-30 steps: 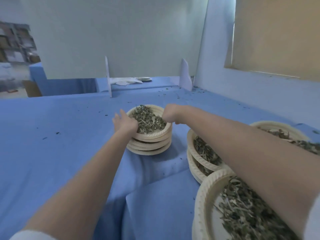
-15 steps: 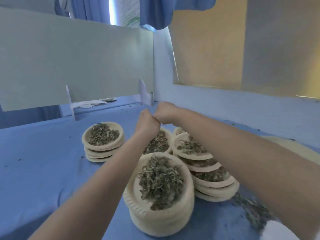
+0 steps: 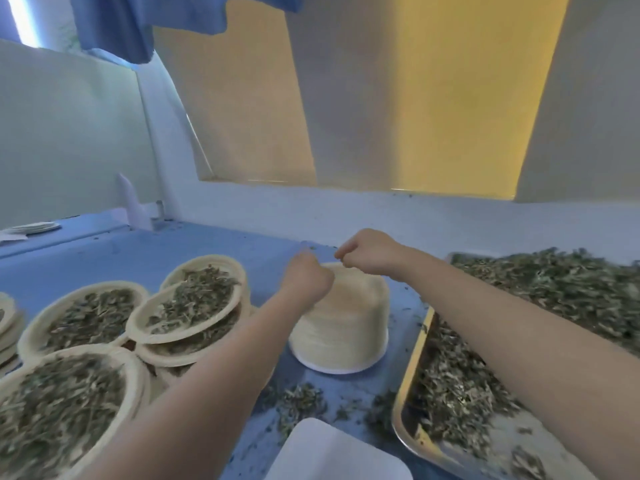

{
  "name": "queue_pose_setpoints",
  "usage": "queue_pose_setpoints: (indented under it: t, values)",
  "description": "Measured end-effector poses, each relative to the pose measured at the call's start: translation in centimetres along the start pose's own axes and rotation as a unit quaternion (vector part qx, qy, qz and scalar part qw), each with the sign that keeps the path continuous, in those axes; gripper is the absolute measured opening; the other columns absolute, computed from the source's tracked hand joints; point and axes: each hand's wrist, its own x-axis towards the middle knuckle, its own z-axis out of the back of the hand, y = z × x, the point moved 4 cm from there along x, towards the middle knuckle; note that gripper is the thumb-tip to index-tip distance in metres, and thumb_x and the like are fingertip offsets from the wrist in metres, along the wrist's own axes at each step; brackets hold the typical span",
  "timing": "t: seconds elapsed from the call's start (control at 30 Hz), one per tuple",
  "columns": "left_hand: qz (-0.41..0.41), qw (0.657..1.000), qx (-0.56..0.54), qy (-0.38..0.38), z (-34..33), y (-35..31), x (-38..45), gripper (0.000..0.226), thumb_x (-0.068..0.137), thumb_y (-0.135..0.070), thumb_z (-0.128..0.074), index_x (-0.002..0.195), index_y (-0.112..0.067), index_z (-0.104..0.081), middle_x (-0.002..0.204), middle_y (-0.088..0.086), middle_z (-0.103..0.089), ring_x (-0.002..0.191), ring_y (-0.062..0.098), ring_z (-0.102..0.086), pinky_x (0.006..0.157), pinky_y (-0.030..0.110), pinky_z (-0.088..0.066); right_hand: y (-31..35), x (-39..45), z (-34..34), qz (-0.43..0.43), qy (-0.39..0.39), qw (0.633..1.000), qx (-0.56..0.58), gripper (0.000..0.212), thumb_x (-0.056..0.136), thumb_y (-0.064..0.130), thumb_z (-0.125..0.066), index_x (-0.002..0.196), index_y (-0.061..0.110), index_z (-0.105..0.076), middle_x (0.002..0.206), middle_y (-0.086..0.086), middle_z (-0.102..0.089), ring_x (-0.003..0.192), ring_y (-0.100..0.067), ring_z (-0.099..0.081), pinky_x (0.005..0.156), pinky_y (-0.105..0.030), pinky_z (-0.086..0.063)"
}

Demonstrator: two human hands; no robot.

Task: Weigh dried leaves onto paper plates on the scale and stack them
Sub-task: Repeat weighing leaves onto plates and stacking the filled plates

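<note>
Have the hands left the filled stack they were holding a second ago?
Yes. Both hands have moved rightward: the left hand and right hand are now over the stack of empty plates, beside the leaf tray.

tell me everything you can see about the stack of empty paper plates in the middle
The stack of empty paper plates is a tall, tidy column of cream, ridged-rim plates, apparently stacked upside down, widening to a white bottom edge. It stands upright on the blue table cover, between the leaf-filled plates and the metal tray. Both hands are at its top: the left hand at the near rim, the right hand with curled fingers above; motion blur hides any grip.
</note>
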Motion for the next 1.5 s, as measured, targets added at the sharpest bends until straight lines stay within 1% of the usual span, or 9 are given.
queue_pose_setpoints:
  t: [0.23, 0.3, 0.37, 0.5, 0.77, 0.93, 1.17, 1.3, 1.5]
  values:
    - [0.037, 0.998, 0.055, 0.008, -2.8, 1.8, 1.0, 0.029, 0.086, 0.0, -0.038, 0.113, 0.003, -0.047, 0.124, 0.02, -0.048, 0.108, 0.033, -0.052, 0.083, 0.035, -0.043, -5.7, 0.1, -1.9, -0.067, 0.04, 0.996, -0.03, 0.051, 0.089, 0.012, -0.055, 0.136, -0.006, -0.043, 0.141, -0.021, -0.043, 0.128, -0.033, -0.044, 0.103, -0.047, -0.039]
    - [0.048, 0.996, 0.07, 0.026, -3.0, 2.4, 1.3, 0.021, 0.088, 0.001, -0.036, 0.102, 0.004, -0.05, 0.121, 0.022, -0.05, 0.109, 0.033, -0.052, 0.078, 0.032, -0.044, -6.2, 0.1, -2.3, -0.077, 0.024, 0.996, -0.028, 0.024, 0.088, 0.006, -0.05, 0.109, -0.004, -0.057, 0.119, -0.019, -0.058, 0.1, -0.032, -0.059, 0.077, -0.041, -0.051]
    - [0.058, 0.995, 0.074, 0.031, -2.8, 2.9, 1.7, 0.017, 0.089, 0.002, -0.036, 0.082, -0.002, -0.051, 0.103, 0.021, -0.057, 0.089, 0.029, -0.057, 0.063, 0.03, -0.043, -6.8, 0.2, -2.8, -0.092, 0.013, 0.995, -0.022, 0.024, 0.086, 0.0, -0.043, 0.065, 0.01, -0.037, 0.07, -0.008, -0.044, 0.054, -0.018, -0.035, 0.045, -0.027, -0.026]
    - [0.055, 0.994, 0.083, 0.041, -2.2, 2.9, 1.8, 0.03, 0.088, 0.003, -0.036, 0.063, -0.012, -0.035, 0.064, 0.004, -0.038, 0.054, 0.013, -0.033, 0.045, 0.022, -0.026, -6.6, -0.1, -3.1, -0.085, 0.017, 0.995, -0.038, 0.037, 0.087, -0.002, -0.038, 0.06, 0.017, -0.022, 0.06, -0.002, -0.022, 0.051, -0.015, -0.018, 0.044, -0.024, -0.014]
    - [0.023, 0.994, 0.104, 0.007, 1.0, 0.5, 0.6, 0.021, 0.087, 0.003, -0.038, 0.093, 0.0, -0.057, 0.094, 0.015, -0.059, 0.096, 0.031, -0.059, 0.067, 0.032, -0.042, -4.0, -1.1, -0.5, -0.058, -0.006, 0.998, -0.034, 0.038, 0.09, -0.002, -0.037, 0.06, 0.017, -0.024, 0.059, -0.001, -0.022, 0.049, -0.014, -0.017, 0.044, -0.022, -0.015]
    - [0.027, 0.999, 0.026, -0.018, 4.2, -0.4, -1.8, 0.024, 0.087, 0.007, -0.036, 0.068, -0.007, -0.036, 0.064, 0.006, -0.038, 0.055, 0.015, -0.035, 0.041, 0.021, -0.03, -2.1, -3.5, 1.6, -0.025, -0.034, 0.999, -0.019, 0.035, 0.088, -0.002, -0.039, 0.063, 0.016, -0.024, 0.059, -0.001, -0.022, 0.049, -0.014, -0.016, 0.043, -0.023, -0.014]
    - [0.016, 0.991, -0.125, -0.05, 5.9, 2.6, -9.3, 0.015, 0.084, 0.006, -0.031, 0.077, -0.004, -0.04, 0.075, 0.011, -0.039, 0.065, 0.023, -0.035, 0.055, 0.03, -0.028, -1.4, -11.7, 0.6, 0.01, -0.059, 0.998, 0.0, 0.024, 0.085, 0.018, -0.052, 0.065, 0.011, -0.041, 0.055, -0.001, -0.027, 0.044, -0.015, -0.024, 0.043, -0.025, -0.018]
    - [0.055, 0.981, -0.179, -0.057, 3.5, 6.4, -14.4, 0.031, 0.082, 0.005, -0.035, 0.107, -0.003, -0.052, 0.101, 0.015, -0.053, 0.093, 0.031, -0.053, 0.072, 0.033, -0.047, -3.2, -16.2, -3.6, -0.014, -0.05, 0.998, 0.022, 0.039, 0.083, 0.03, -0.058, 0.109, 0.001, -0.057, 0.081, -0.006, -0.058, 0.076, -0.02, -0.058, 0.066, -0.034, -0.046]
    - [0.128, 0.968, -0.216, -0.021, -1.3, 11.7, -19.1, 0.04, 0.082, 0.001, -0.043, 0.119, -0.013, -0.05, 0.115, 0.008, -0.056, 0.104, 0.029, -0.054, 0.088, 0.045, -0.05, -5.6, -18.6, -9.2, -0.019, -0.029, 0.999, -0.032, 0.026, 0.079, 0.035, -0.058, 0.085, 0.01, -0.053, 0.082, -0.004, -0.053, 0.076, -0.022, -0.051, 0.057, -0.033, -0.035]
